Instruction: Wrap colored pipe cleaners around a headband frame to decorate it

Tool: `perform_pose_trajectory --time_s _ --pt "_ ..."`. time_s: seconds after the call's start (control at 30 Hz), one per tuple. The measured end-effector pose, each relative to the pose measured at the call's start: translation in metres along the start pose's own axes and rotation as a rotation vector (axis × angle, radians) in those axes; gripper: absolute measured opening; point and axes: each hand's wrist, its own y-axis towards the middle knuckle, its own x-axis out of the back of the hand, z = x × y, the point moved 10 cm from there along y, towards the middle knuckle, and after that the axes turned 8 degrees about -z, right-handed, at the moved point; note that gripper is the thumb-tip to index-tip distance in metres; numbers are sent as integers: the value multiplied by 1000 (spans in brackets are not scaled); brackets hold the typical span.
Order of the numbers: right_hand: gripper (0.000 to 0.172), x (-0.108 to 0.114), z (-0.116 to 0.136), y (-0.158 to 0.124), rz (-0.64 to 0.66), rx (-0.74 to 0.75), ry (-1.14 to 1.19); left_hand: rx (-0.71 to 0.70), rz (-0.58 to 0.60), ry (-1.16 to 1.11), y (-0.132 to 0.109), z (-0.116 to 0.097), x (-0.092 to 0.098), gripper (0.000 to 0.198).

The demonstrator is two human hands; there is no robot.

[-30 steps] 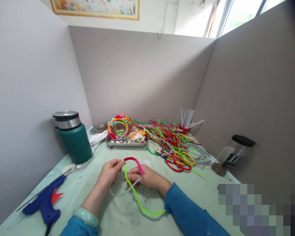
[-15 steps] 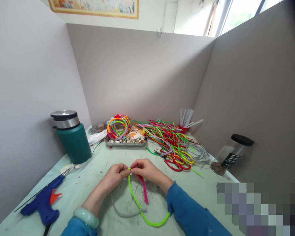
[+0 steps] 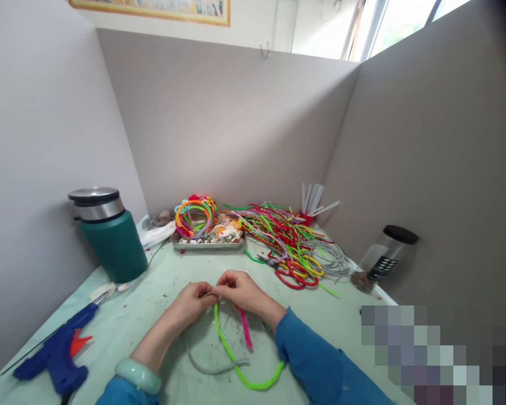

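In the head view, a metal tray [image 3: 208,246] stands toward the back of the counter [image 3: 329,337], holding shells [image 3: 228,230] and, at its left end, a bundle of coloured hoops [image 3: 198,200]. Directly in front of the tray, well toward the viewer, the left hand [image 3: 193,301] and right hand [image 3: 241,291] meet at the fingertips. The left hand's grip pinches the green pipe cleaner [image 3: 256,386] near its upper end; the rest bows down in front and rises to the right sleeve. The right hand's grip is pressed together on the pink pipe cleaner [image 3: 245,329], whose free end hangs below that hand. The fingers hide how the strands meet. A grey strand [image 3: 211,370] curves below the left hand and crosses the green one.

Just right of the tray lies a heap of pipe cleaners [image 3: 278,228], with red-handled scissors [image 3: 293,286] in front of it and a grey coil [image 3: 335,265] on its far right. A clear jar [image 3: 382,261] with a black lid leans well to the tray's right. Left of the tray stands a green bottle [image 3: 116,244]; nearer the viewer on that side is a blue glue gun [image 3: 54,360].
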Motion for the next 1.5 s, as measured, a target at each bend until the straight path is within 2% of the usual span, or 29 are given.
perform_pose_trajectory --time_s 0.17,0.3,0.5,0.73,0.8,0.97,1.03,1.3,1.4,1.5 --pt "15 2 22 -6 -61 210 -328 -40 -25 76 3 -2 1 24" --pt "10 -2 34 -9 -29 321 -487 -29 -12 153 7 4 -2 22" --pt "8 -3 30 -7 51 368 -520 38 37 165 11 18 -7 31" --pt "8 7 24 -5 0 362 -488 26 124 34 6 11 -14 40" --pt "9 7 22 -5 1 346 -478 -15 88 110 8 8 -9 39" --pt "9 7 21 -5 -1 327 -440 -286 -109 458 11 -18 7 26" --pt "11 8 21 -4 -5 323 -422 -325 -140 553 10 -23 8 27" --pt "13 10 13 -1 45 253 -373 -407 -213 603 3 -30 14 29" --pt "15 10 13 -2 56 258 -393 -347 -217 579 5 -28 16 30" --pt "10 4 16 -4 81 291 -404 -245 -219 592 6 -25 19 33"
